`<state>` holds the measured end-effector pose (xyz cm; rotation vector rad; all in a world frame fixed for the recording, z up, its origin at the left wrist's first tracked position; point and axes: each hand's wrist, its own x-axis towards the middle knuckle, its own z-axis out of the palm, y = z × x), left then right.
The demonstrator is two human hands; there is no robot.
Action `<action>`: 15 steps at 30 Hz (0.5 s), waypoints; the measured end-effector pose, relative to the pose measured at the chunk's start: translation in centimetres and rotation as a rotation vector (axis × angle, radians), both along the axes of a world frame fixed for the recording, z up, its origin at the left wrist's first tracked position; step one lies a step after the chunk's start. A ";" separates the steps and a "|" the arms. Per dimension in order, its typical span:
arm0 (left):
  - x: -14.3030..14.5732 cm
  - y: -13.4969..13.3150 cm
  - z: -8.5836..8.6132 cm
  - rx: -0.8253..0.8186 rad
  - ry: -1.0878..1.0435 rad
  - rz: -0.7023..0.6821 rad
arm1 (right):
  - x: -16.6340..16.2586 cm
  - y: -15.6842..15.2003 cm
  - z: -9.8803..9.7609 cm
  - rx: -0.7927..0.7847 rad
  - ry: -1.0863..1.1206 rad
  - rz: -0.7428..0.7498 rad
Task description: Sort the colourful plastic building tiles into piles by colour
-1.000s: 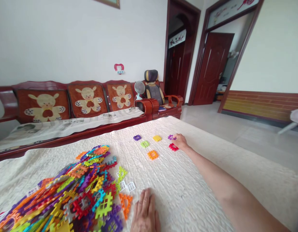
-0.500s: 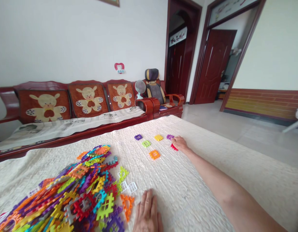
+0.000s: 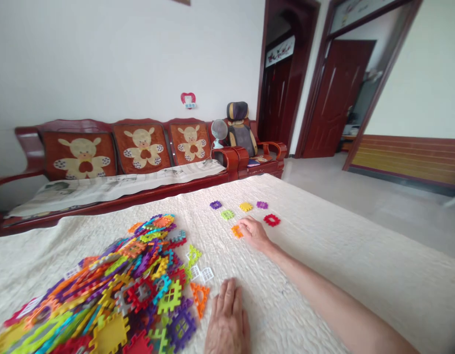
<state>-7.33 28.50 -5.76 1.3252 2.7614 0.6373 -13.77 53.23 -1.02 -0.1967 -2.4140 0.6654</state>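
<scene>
Right hand on the orange square piece, lying on the cloth-covered counter; fingertips cover part of it, can't tell if they are clamped on it or just touching. Left hand flat on the cloth, palm down, fingers together, holding nothing, near the orange triangle piece.

Other single pieces flat on the counter, spaced apart: red piece right of the orange square, yellow piece just beyond the right hand, purple piece to the yellow one's right, light green piece and dark purple piece to its left.

Big mixed pile of toothed plastic pieces sits directly on the cloth, left of the left hand. White window pieces at its right edge.

Behind: wooden sofa with three bear cushions and a white seat cover, small fan at its right end. Armchair holds a dark padded backrest.
</scene>
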 end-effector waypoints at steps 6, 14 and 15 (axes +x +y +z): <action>0.7 -0.5 2.9 -0.023 -0.055 0.085 | -0.8 -11.1 0.2 -0.098 -0.046 0.546; -0.5 -1.9 3.5 -0.013 -0.047 0.201 | -4.0 -14.6 -1.3 -0.468 -0.214 0.489; -0.8 -2.0 3.4 -0.020 -0.038 0.215 | -4.2 -14.5 -1.7 -0.547 -0.183 0.484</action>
